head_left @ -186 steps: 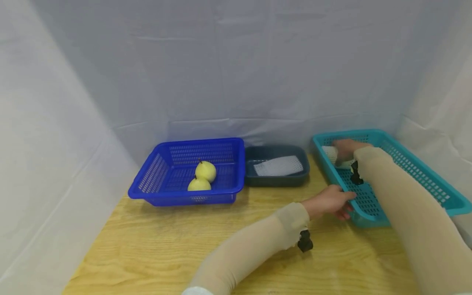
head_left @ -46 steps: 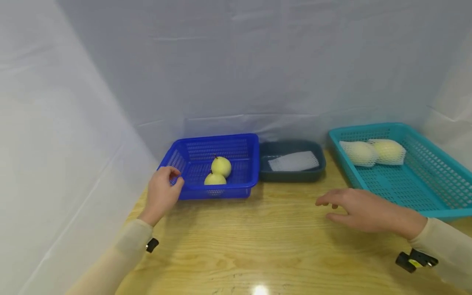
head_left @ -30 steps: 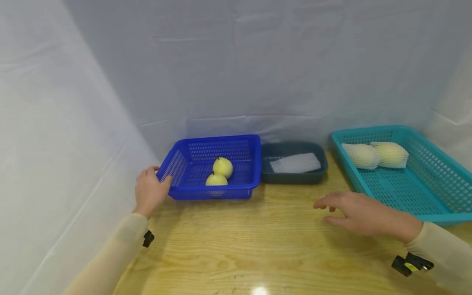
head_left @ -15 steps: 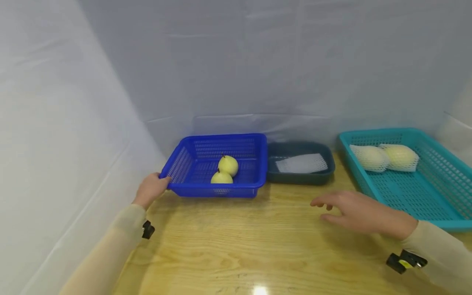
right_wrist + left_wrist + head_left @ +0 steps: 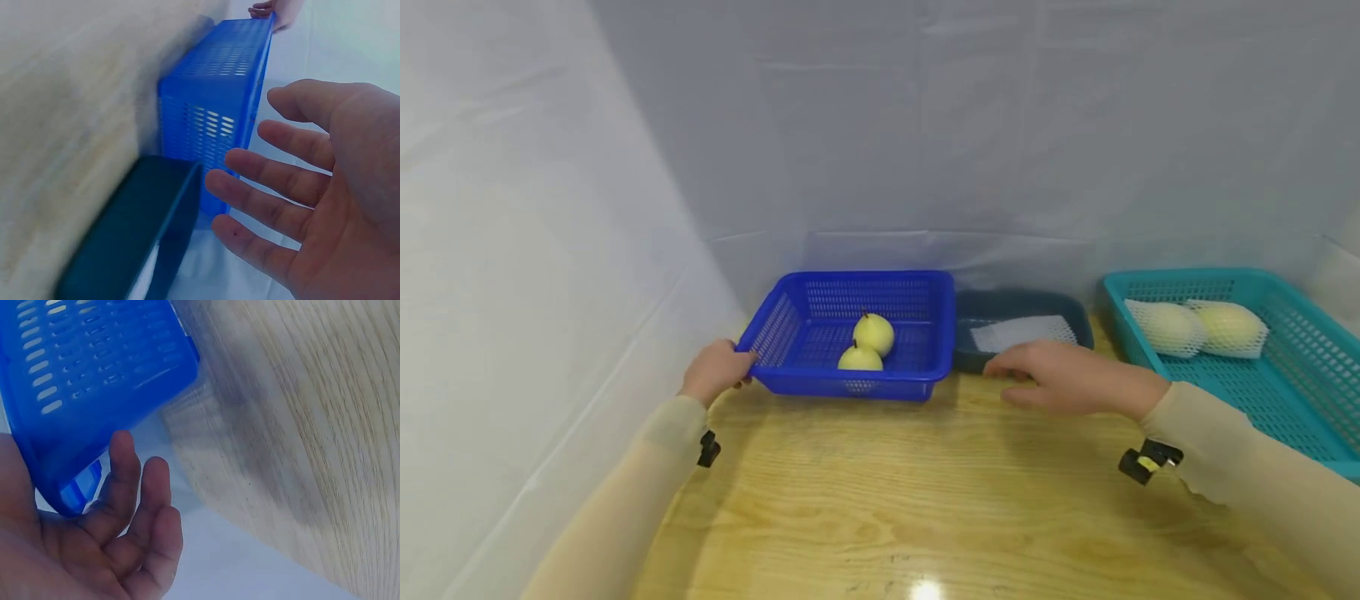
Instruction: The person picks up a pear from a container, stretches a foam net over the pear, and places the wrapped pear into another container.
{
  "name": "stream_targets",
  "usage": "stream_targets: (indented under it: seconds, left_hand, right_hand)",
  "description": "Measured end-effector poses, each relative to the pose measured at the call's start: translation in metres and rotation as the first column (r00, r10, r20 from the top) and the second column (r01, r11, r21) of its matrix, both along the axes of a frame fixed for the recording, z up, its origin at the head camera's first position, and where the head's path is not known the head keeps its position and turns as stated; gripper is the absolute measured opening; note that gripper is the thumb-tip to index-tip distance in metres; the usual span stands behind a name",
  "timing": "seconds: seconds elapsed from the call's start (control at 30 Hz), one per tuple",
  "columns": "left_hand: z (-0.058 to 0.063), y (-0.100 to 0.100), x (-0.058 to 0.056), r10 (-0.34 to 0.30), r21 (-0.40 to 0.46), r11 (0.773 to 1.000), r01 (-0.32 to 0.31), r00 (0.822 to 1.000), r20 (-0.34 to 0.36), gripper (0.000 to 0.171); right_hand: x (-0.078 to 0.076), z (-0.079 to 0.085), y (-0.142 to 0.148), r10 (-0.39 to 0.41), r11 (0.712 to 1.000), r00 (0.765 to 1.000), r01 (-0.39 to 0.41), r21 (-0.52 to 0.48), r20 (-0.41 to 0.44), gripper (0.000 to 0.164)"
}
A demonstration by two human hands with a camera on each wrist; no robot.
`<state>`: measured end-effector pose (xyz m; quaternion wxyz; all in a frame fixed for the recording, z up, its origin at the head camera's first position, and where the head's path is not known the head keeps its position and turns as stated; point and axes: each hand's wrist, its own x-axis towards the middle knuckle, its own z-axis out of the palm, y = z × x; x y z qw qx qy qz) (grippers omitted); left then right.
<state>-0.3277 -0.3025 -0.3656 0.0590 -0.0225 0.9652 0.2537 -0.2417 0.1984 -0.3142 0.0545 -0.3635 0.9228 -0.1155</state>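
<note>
Blue basket (image 5: 797, 382) at left on counter (image 5: 850, 500), two yellow pears (image 5: 875, 335) inside, left hand (image 5: 717, 372) gripping basket's near left corner, right hand (image 5: 1067, 377) holding nothing, fingers apart, by near edge of dark green tray (image 5: 1011, 302), white foam netting (image 5: 1018, 331) inside, teal basket (image 5: 1273, 404) right, two net-wrapped fruits (image 5: 1167, 328).

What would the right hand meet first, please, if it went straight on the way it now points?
Most likely the right hand would meet the blue perforated basket near its front right corner, though depth is unclear.
</note>
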Motion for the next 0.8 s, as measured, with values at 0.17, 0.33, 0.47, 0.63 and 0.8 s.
stream_targets:
  seconds: [0.17,0.33,0.47,0.63,0.8]
  left_hand:
    - [-0.005,0.001,-0.004,0.014,0.009,1.000,-0.014,1.000,-0.019,0.031]
    - [-0.007,0.004,-0.005,0.026,0.017,1.000,-0.026,1.000,-0.014,0.027]
    - [-0.006,0.005,-0.005,0.038,0.002,0.999,-0.038,0.999,-0.007,0.028]
    - [-0.005,0.006,-0.004,0.037,-0.017,0.999,-0.037,0.999,-0.010,0.028]
    - [-0.004,0.006,-0.003,0.032,-0.018,0.999,-0.032,0.999,-0.002,0.028]
  right_hand:
    - [-0.025,0.016,-0.020,0.018,1.000,0.999,-0.018,0.020,0.027,0.039]
    - [-0.052,0.030,-0.040,0.060,0.998,0.998,-0.060,0.004,0.027,0.041]
    - [-0.074,0.040,-0.060,0.083,0.996,0.996,-0.084,0.031,0.033,0.044]
    - [-0.096,0.052,-0.084,0.063,0.996,0.995,-0.067,0.051,0.074,0.049]
    - [-0.115,0.057,-0.106,0.035,0.996,0.994,-0.043,0.075,0.104,0.053]
